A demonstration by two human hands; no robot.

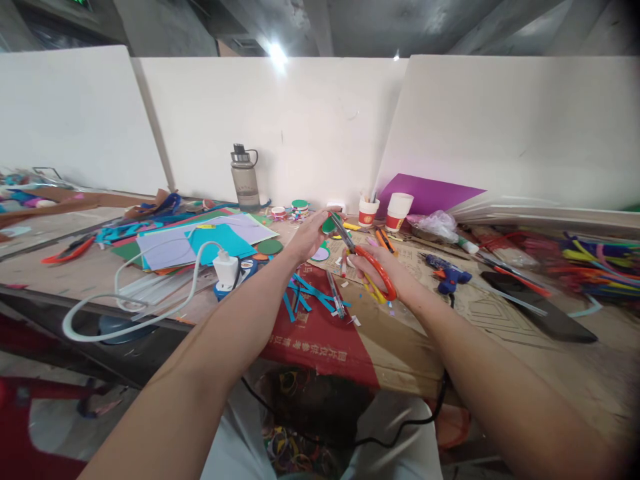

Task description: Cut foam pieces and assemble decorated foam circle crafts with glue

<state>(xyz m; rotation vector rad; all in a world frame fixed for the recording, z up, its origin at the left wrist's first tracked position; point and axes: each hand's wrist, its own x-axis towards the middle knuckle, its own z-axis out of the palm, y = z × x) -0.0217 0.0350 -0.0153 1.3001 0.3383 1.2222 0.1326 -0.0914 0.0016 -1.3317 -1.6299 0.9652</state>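
Note:
Over the middle of the table, my left hand [311, 235] is closed on the edge of a small green disc [329, 225]. My right hand [383, 267] grips a pair of scissors [381, 270] by the orange and yellow handles. The blades reach up and left, with their tip at the disc; whether they cut into it I cannot tell. Below the hands lie several blue paper strips [313, 291] and a pen [336, 293] on red and brown cardboard. A pale round piece with a green edge [321, 253] rests just under my left hand.
At left are stacked coloured sheets [165, 247], a white charger [226, 269] with its cable, and a bottle [245, 180]. Paper cups [369, 212] stand behind the hands. A blue glue gun [450, 275], a dark phone-like slab [540, 310] and pipe cleaners [605, 267] lie at right.

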